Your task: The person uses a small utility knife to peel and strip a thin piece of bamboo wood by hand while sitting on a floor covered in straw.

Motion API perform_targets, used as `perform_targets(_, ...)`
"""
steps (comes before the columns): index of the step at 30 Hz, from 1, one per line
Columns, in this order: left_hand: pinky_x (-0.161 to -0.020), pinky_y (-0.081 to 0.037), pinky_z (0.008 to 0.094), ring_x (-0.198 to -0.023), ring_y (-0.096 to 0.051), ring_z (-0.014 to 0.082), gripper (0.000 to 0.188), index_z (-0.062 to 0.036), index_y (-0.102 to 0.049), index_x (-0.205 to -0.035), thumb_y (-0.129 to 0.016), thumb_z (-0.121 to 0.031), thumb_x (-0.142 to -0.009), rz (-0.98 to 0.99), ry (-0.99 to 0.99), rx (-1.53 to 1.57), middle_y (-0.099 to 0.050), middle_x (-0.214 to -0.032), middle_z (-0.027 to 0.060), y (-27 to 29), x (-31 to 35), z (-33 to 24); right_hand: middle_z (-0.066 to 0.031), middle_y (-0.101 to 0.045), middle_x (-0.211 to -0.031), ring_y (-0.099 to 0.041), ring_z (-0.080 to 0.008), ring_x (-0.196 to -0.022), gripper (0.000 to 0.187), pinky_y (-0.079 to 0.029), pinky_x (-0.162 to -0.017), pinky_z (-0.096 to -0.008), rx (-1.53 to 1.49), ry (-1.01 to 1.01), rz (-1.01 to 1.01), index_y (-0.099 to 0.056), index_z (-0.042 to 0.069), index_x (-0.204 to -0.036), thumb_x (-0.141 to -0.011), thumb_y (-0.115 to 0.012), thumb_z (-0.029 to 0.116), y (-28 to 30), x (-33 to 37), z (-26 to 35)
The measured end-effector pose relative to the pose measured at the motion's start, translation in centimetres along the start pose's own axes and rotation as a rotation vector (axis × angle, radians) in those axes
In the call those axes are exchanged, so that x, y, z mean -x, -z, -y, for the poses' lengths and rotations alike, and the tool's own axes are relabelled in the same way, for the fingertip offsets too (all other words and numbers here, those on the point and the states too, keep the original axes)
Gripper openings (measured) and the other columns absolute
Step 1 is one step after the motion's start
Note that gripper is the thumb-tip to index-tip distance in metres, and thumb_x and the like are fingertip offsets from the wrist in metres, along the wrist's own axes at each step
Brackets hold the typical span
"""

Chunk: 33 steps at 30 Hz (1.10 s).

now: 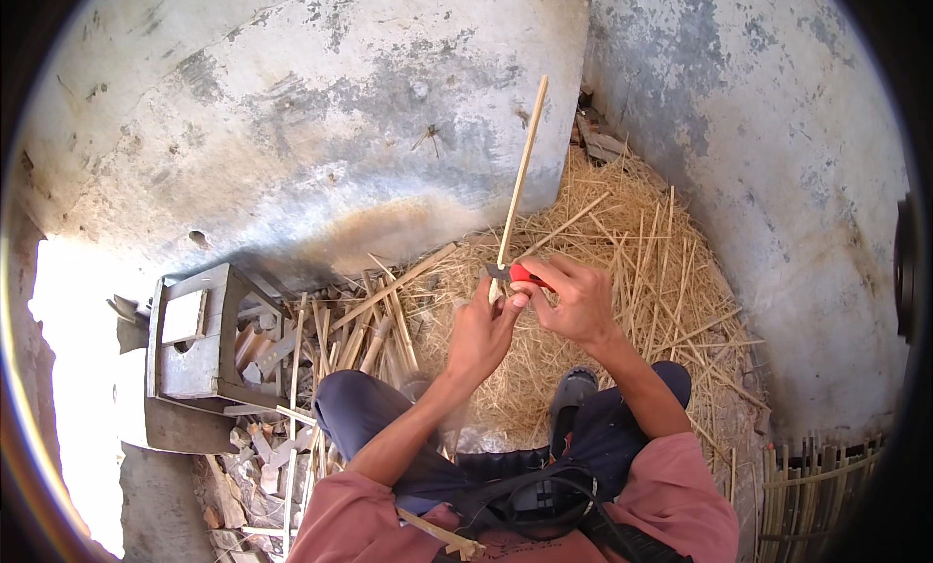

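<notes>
Pinched in my left hand is the lower end of a long, thin, pale wood or bamboo strip, which rises away from me, leaning slightly right. My right hand is closed around the red handle of a small knife. Its dark blade crosses the strip just above my left fingers, touching or very close to it. Both hands meet in front of my bent knees, the right thumb near the left fingertips.
Straw-like shavings and loose strips cover the floor ahead. To the left, a wooden box frame stands beside split sticks and rubble. Worn walls close in ahead and right. A slatted bamboo piece sits at lower right; a black bag rests against me.
</notes>
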<state>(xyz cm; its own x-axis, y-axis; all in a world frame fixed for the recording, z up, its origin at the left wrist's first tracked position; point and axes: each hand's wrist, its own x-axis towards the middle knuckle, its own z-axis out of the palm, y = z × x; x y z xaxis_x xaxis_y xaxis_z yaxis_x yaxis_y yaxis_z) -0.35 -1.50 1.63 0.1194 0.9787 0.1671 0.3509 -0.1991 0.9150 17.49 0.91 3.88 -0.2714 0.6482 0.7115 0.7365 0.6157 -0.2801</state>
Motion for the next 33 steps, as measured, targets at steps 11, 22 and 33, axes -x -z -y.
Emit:
perform_targets(11,-0.054,-0.045,0.0461,-0.054,-0.06,0.0345,0.047,0.0026,-0.052,-0.11,-0.065,-0.042,-0.105,0.151,0.023,-0.101,-0.06,-0.065,0.0188,-1.5,1.6,0.3,-0.0069,-0.076,-0.076,-0.07,-0.0196,-0.065,0.028,-0.049,-0.056,-0.0325,-0.017,-0.323,-0.087,-0.081,0.011,-0.109,-0.097,-0.076,0.036,2.6,-4.1,-8.0)
perform_targets(22,-0.056,-0.044,0.0503,-0.059,-0.062,0.0408,0.052,0.0033,-0.054,-0.109,-0.059,-0.049,-0.107,0.252,-0.1,-0.173,-0.062,-0.067,0.0223,-2.4,3.9,1.6,-0.0124,-0.079,-0.093,-0.071,-0.0232,-0.078,0.045,-0.056,-0.073,-0.0387,0.123,-0.718,-0.308,-0.08,0.009,-0.121,-0.102,-0.066,0.048,7.5,-10.1,-20.9)
perform_targets(33,-0.041,-0.03,0.0261,-0.044,-0.032,0.0077,0.062,-0.0073,-0.054,-0.101,-0.026,-0.061,-0.113,0.584,0.333,0.675,-0.037,-0.063,-0.0038,2.4,0.7,1.6,-0.0035,-0.063,-0.077,-0.058,-0.0172,-0.067,0.057,-0.048,-0.063,-0.0368,-0.078,-0.503,0.795,-0.078,0.004,-0.104,-0.104,-0.059,0.058,2.9,-1.3,-19.6)
